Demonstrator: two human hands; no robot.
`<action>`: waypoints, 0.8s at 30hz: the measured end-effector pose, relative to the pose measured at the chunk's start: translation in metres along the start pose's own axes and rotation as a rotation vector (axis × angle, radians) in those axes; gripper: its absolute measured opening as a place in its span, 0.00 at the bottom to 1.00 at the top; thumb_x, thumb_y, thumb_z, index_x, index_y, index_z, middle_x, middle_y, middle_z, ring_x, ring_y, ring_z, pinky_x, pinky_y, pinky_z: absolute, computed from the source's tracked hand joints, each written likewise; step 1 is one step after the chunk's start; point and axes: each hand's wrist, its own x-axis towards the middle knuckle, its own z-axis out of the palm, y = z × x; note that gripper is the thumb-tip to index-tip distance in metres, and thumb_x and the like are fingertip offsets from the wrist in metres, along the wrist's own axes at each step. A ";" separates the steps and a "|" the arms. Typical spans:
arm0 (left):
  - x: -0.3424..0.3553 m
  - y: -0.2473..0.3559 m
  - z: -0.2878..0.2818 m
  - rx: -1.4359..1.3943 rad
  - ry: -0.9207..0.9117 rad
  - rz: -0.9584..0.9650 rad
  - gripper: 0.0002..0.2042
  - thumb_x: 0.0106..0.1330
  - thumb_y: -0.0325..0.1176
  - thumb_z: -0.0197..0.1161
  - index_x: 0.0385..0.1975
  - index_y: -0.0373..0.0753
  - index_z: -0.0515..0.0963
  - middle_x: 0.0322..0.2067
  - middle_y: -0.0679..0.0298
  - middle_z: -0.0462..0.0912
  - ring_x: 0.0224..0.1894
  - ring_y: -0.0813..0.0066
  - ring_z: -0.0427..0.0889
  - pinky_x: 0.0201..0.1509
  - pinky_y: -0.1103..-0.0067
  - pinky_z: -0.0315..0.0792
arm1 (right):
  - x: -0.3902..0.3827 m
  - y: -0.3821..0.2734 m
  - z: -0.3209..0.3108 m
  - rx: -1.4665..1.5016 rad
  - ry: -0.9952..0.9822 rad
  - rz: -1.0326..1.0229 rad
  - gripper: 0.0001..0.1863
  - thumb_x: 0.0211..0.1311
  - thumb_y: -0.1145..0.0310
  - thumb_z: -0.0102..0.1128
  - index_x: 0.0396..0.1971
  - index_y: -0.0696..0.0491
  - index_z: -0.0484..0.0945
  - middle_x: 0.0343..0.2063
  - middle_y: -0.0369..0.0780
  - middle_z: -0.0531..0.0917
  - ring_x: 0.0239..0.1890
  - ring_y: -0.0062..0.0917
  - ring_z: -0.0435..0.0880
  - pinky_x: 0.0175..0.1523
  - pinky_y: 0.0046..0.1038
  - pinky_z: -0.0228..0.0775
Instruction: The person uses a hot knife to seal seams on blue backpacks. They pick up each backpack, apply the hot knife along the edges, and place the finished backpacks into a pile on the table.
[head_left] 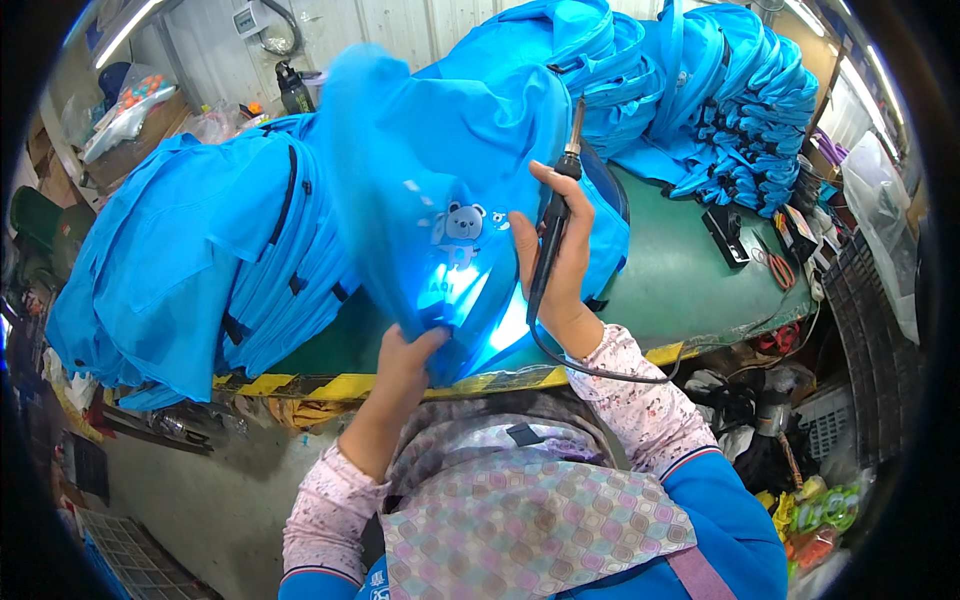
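My left hand (402, 365) is closed on the lower edge of a bright blue fabric bag (450, 130) with a bear print, held up at the table's near edge. A bright glow lights the cloth just above that hand. The bag's upper left side is smeared by motion. In my right hand (567, 270) is a soldering iron (549, 235) with a black handle. Its metal tip points up and away from me, in front of the blue cloth. The thumb of that hand lies close to the bag's printed front; whether it touches cannot be told.
Stacked blue bags (180, 250) fill the left, and more bags (740, 110) are heaped at the back right. On the green table (670, 270) lie a black box-shaped item (725, 237) and orange-handled scissors (780, 270). The iron's cord (640, 379) loops over my right forearm. A dark bottle (293, 90) stands behind.
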 end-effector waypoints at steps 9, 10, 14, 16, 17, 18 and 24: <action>0.008 -0.002 0.016 0.090 -0.195 -0.007 0.17 0.62 0.34 0.73 0.46 0.32 0.80 0.40 0.62 0.85 0.41 0.75 0.82 0.49 0.76 0.75 | -0.023 -0.038 -0.050 -0.210 -0.025 -0.279 0.24 0.47 0.83 0.72 0.47 0.55 0.79 0.34 0.42 0.83 0.35 0.35 0.75 0.42 0.35 0.65; 0.008 -0.001 0.018 0.058 -0.170 -0.018 0.16 0.62 0.33 0.73 0.46 0.32 0.81 0.40 0.62 0.85 0.41 0.75 0.82 0.49 0.76 0.75 | -0.033 -0.052 -0.057 -0.117 -0.014 -0.166 0.24 0.42 0.86 0.69 0.45 0.56 0.80 0.27 0.39 0.78 0.31 0.33 0.72 0.39 0.34 0.62; 0.009 -0.004 0.023 -0.004 -0.055 -0.017 0.11 0.62 0.29 0.73 0.41 0.33 0.82 0.38 0.64 0.85 0.40 0.76 0.82 0.49 0.78 0.74 | -0.054 -0.066 -0.078 -0.089 -0.273 -0.279 0.21 0.40 0.76 0.69 0.41 0.53 0.82 0.19 0.31 0.68 0.28 0.28 0.68 0.37 0.32 0.59; 0.009 -0.005 0.026 -0.034 -0.058 0.011 0.11 0.61 0.29 0.73 0.41 0.34 0.82 0.37 0.64 0.85 0.40 0.77 0.82 0.48 0.78 0.74 | -0.063 -0.063 -0.079 -0.167 -0.326 -0.388 0.17 0.46 0.69 0.69 0.40 0.51 0.82 0.20 0.28 0.70 0.28 0.23 0.70 0.38 0.31 0.59; 0.009 -0.006 0.027 -0.047 -0.071 0.017 0.11 0.61 0.29 0.73 0.41 0.35 0.82 0.37 0.65 0.85 0.39 0.78 0.81 0.48 0.78 0.73 | -0.066 -0.059 -0.077 -0.196 -0.327 -0.438 0.16 0.47 0.67 0.69 0.40 0.51 0.82 0.20 0.28 0.70 0.28 0.23 0.70 0.38 0.30 0.60; 0.009 -0.006 0.029 -0.052 -0.049 0.027 0.11 0.61 0.28 0.73 0.41 0.35 0.82 0.38 0.65 0.85 0.39 0.76 0.82 0.47 0.78 0.75 | -0.069 -0.056 -0.076 -0.220 -0.314 -0.476 0.16 0.49 0.66 0.69 0.40 0.50 0.83 0.21 0.27 0.71 0.28 0.22 0.71 0.39 0.30 0.60; 0.008 -0.006 0.035 -0.019 -0.017 0.047 0.11 0.61 0.25 0.72 0.42 0.36 0.81 0.38 0.64 0.86 0.38 0.73 0.84 0.42 0.76 0.78 | -0.074 -0.050 -0.068 -0.249 -0.298 -0.561 0.20 0.49 0.65 0.68 0.45 0.49 0.80 0.22 0.28 0.69 0.30 0.24 0.70 0.41 0.32 0.58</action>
